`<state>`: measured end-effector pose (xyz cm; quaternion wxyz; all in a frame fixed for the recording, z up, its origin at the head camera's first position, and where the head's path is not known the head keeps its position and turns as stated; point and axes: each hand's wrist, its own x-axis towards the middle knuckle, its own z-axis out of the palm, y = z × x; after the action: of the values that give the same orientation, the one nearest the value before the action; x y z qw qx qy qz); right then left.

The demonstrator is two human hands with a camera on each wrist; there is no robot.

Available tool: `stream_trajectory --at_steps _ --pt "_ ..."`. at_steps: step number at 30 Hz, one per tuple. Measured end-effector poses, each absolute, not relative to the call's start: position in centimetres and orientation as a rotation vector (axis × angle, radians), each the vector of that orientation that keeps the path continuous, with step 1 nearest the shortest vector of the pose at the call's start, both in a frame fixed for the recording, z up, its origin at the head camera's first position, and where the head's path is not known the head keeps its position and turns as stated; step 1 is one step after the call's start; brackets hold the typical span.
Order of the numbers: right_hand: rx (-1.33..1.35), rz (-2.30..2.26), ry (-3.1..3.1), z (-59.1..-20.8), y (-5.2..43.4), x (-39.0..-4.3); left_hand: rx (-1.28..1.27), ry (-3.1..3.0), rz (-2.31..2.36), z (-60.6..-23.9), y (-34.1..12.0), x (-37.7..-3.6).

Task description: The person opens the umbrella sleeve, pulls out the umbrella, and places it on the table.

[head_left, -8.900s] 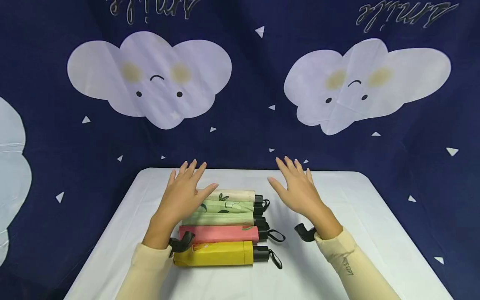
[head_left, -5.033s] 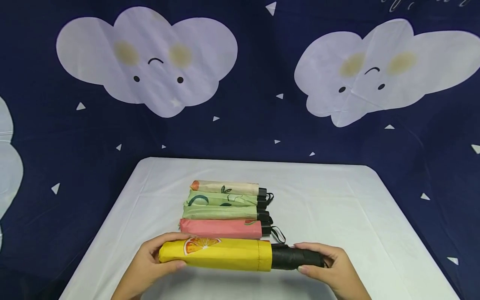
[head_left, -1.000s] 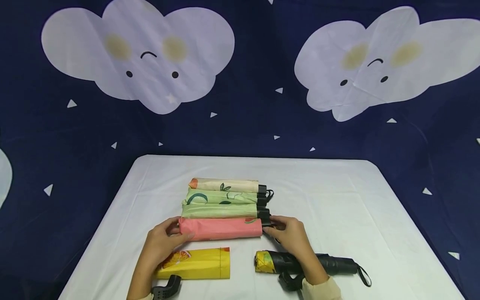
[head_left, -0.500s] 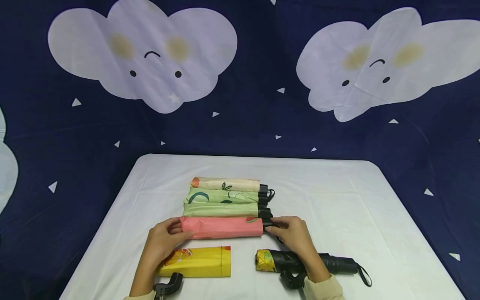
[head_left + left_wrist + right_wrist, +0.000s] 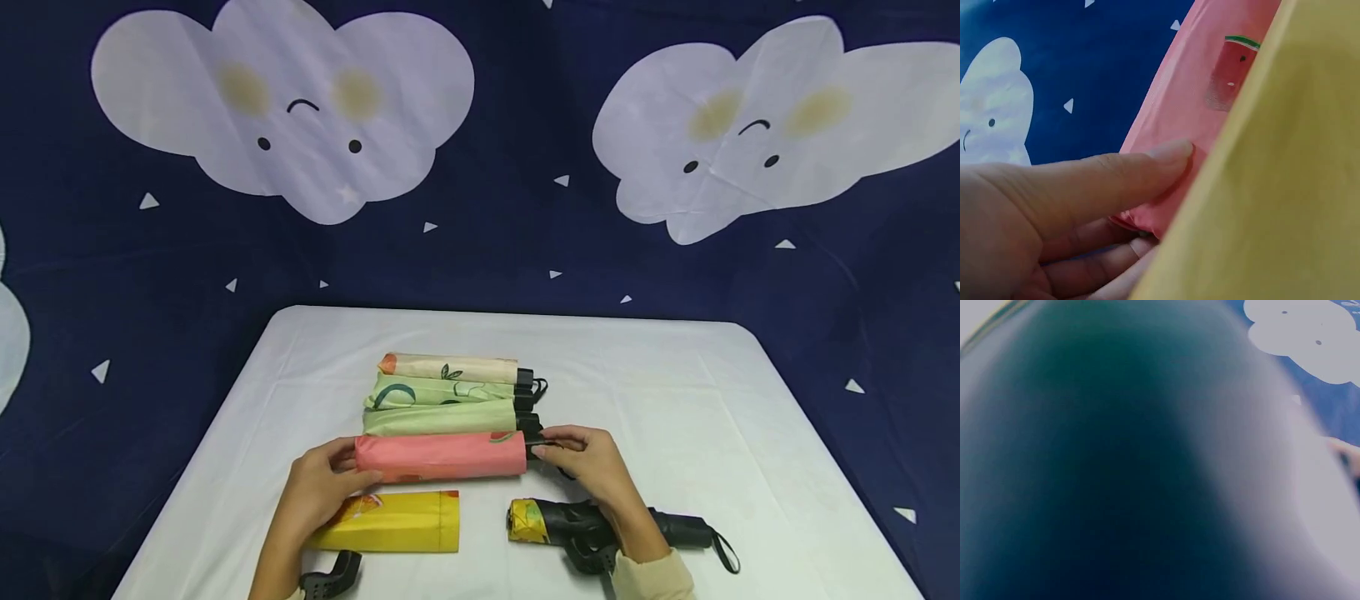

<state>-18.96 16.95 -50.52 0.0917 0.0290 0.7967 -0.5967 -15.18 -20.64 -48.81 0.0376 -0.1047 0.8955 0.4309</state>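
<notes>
A pink folded umbrella (image 5: 441,456) in its sleeve is held just above the white table (image 5: 697,417). My left hand (image 5: 324,479) grips its left end; the left wrist view shows the thumb (image 5: 1116,175) pressed on the pink sleeve (image 5: 1197,106). My right hand (image 5: 581,458) pinches the black handle (image 5: 534,450) at its right end. An empty yellow sleeve (image 5: 390,532) lies near the front, with the bare black-and-yellow umbrella (image 5: 600,525) to its right. The right wrist view is a dark blur.
Three more sleeved umbrellas lie side by side behind the pink one: two green (image 5: 442,418) and a cream one (image 5: 450,367). A dark blue cloud-printed backdrop (image 5: 480,208) hangs behind the table. The table's front edge is near my forearms.
Since a second ago the pink umbrella has lifted slightly and shifted toward me, both hands staying on its ends. Earlier, the yellow umbrella was pulled from its sleeve and both were laid down.
</notes>
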Motion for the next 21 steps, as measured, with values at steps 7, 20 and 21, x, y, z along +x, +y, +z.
stream_trajectory --at_steps 7,20,21 --pt "0.072 -1.76 2.348 -50.5 16.6 -18.9 -0.335 2.804 1.344 -48.3 -20.3 -14.9" --pt "0.102 -1.856 2.283 -50.3 16.4 -18.9 -0.448 2.724 1.609 -47.2 -20.6 -14.7" --pt "0.103 -1.87 2.268 -50.2 16.5 -18.9 -0.443 2.726 1.619 -47.0 -20.6 -14.7"
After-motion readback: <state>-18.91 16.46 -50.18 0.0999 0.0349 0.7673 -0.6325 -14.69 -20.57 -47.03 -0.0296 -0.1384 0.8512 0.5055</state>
